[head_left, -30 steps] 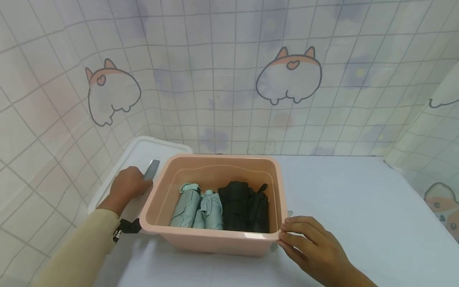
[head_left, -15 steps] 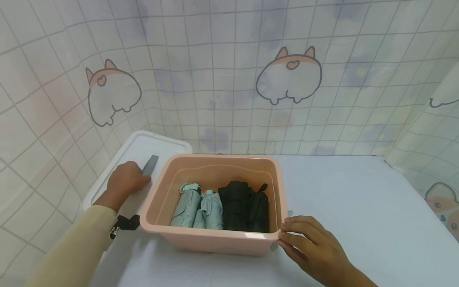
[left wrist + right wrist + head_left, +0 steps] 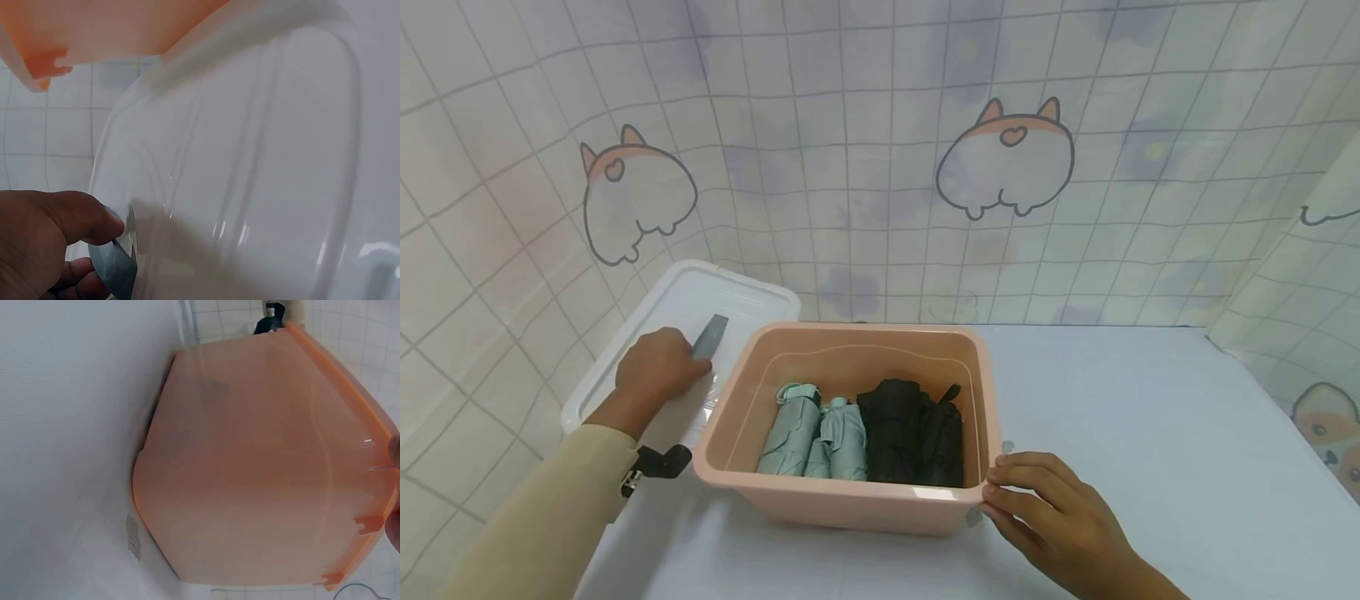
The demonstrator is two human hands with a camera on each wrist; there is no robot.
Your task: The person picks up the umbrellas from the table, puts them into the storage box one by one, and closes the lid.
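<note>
A white lid point(image 3: 758, 293) lies left of and behind a peach plastic bin point(image 3: 850, 508). My left hand point(image 3: 655, 368) pinches the grey handle point(image 3: 710, 335) on this lid; in the left wrist view the thumb presses one side of the handle point(image 3: 115, 269) with fingers curled behind. My right hand point(image 3: 1051, 518) rests its fingertips on the bin's front right corner. In the bin lie folded umbrellas: a pale green one point(image 3: 790, 437), another pale green one point(image 3: 844, 437), a thick black one point(image 3: 891, 429) and a slimmer black one point(image 3: 942, 442). The thumb of the right hand is hidden.
The bin stands on a white tabletop point(image 3: 1135, 417). Behind and at the left hangs a gridded, corgi-printed curtain point(image 3: 880, 167), close to the lid's far edge. A black wrist camera mount point(image 3: 658, 462) sits between my left sleeve and the bin.
My left hand has shifted back and to the left, and the white lid has slid with it. The bin, the umbrellas and my right hand have stayed put.
</note>
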